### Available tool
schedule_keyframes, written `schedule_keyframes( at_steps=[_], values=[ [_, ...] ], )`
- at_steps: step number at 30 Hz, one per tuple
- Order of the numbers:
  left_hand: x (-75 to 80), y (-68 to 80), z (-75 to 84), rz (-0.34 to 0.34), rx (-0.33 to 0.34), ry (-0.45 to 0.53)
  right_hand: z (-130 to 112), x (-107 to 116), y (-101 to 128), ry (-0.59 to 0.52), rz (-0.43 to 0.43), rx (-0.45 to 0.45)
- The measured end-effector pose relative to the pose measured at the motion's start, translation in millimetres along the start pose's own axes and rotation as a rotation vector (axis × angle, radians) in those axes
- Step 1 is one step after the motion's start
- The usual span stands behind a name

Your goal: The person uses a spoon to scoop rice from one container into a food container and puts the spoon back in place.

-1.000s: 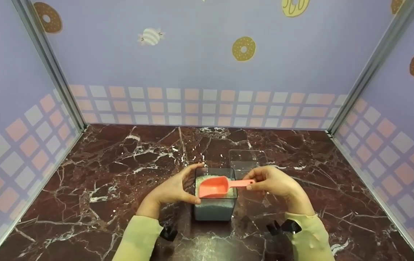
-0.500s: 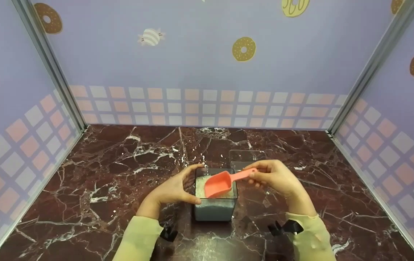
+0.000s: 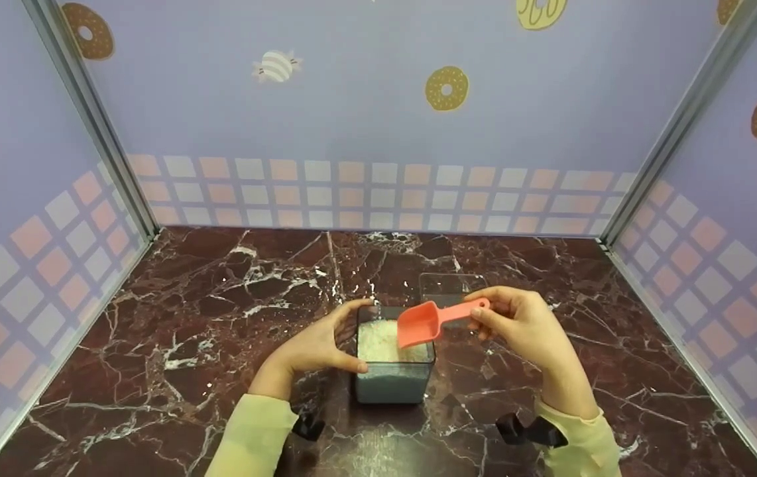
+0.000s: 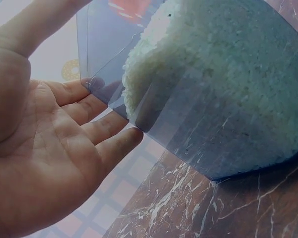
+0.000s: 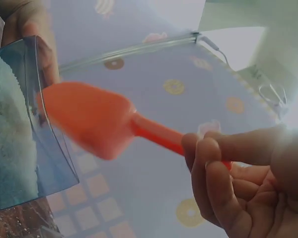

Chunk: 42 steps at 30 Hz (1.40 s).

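A clear square container (image 3: 393, 384) of white rice (image 3: 378, 341) stands on the table. My left hand (image 3: 315, 341) holds its left side, thumb at the near corner and fingers toward the far one. In the left wrist view the fingers (image 4: 116, 144) touch the clear wall, with rice grains behind it. My right hand (image 3: 518, 324) pinches the handle end of an orange-red scoop (image 3: 418, 324). The scoop is tilted, its bowl over the container's right part and lower than its handle. No rice shows in the bowl. The right wrist view shows the scoop's underside (image 5: 89, 119) by the container's rim.
A clear flat lid-like piece (image 3: 451, 283) lies on the dark red marbled table (image 3: 219, 351) behind the container, partly hidden by the right hand. Patterned walls (image 3: 352, 119) enclose the back and both sides. Small white specks lie behind the container.
My right hand has moved right and up with the scoop, which has gone from nearly level to tilted and uncovered more rice. My left hand and the container have stayed put.
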<state>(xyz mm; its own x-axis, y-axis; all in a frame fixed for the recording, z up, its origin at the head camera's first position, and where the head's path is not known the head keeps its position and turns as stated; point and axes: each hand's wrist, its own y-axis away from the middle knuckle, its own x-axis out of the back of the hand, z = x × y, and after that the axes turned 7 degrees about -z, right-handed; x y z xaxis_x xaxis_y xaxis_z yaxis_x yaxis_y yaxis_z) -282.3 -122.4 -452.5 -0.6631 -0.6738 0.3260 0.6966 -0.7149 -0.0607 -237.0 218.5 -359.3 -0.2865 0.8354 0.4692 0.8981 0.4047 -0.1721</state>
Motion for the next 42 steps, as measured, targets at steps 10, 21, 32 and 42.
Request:
schedule_keyframes(
  at_steps=[10, 21, 32, 42],
  values=[
    [-0.1, 0.7, 1.7, -0.004, 0.005, 0.007, -9, -11, 2, 0.107, 0.006, -0.055],
    [0.2, 1.0, 2.1, 0.005, 0.016, -0.005, 7, -19, -13, 0.041, -0.055, -0.101],
    [0.6, 1.1, 1.6, -0.003, 0.026, 0.016, 35, -19, -30, -0.173, -0.176, -0.188],
    [0.6, 1.8, 1.0, -0.002, 0.028, 0.013, 44, -24, -36, -0.177, -0.222, -0.173]
  ],
)
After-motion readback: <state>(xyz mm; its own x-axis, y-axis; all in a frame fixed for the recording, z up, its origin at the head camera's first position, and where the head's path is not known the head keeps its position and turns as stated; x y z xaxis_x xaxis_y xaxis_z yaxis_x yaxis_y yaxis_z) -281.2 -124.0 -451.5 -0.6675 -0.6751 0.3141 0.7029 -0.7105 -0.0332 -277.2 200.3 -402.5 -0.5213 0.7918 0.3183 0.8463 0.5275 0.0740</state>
